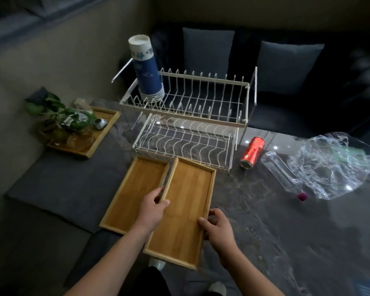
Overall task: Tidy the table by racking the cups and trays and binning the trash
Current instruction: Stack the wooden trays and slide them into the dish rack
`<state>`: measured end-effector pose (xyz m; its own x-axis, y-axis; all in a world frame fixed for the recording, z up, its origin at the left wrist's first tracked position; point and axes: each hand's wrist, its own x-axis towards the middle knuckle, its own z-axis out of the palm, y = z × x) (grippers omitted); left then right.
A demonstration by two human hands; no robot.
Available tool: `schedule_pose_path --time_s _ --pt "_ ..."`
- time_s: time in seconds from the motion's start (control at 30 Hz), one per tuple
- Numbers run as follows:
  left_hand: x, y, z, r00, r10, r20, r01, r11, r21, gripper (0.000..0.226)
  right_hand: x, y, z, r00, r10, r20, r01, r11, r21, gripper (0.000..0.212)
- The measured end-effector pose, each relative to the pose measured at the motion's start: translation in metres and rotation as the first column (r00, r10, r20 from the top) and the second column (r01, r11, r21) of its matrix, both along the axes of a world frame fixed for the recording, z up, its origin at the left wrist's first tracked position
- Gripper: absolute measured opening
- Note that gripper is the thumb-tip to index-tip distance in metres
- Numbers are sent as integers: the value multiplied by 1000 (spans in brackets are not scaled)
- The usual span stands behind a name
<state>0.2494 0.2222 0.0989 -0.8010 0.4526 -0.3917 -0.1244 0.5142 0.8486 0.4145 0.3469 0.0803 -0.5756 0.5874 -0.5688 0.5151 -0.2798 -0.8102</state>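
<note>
Two long wooden trays lie side by side in front of a white two-tier wire rack [239, 84]. My left hand [153, 205] grips the left rim of the right tray [185, 201], and my right hand [217, 228] grips its right rim near the front. The left tray [135, 189] lies flat beside it, untouched. A stack of blue and white paper cups [146, 69] stands upside down at the left end of the rack's top tier. A red can [252, 152] lies on its side to the right of the rack, next to a clear plastic bottle [283, 174] and a crumpled clear plastic bag [333, 165].
A third wooden tray [104, 127] at the left holds a leafy plant [58, 112] and glass pieces. A dark sofa with cushions [207, 50] stands behind the marble table [286, 231]. A grey mat [62, 189] lies under the table's left side.
</note>
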Motion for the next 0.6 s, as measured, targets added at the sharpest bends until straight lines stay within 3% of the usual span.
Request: schedule_pose_path --time_s 0.27,0.6 --pt "-69 -52 -7 996 58 -74 -66 993 -97 48 -84 -51 -4 994 67 85 -75 993 95 19" --pt "-181 -89 -33 983 -181 -3 177 966 -189 37 -173 -112 -7 976 -112 187 94 990 103 15"
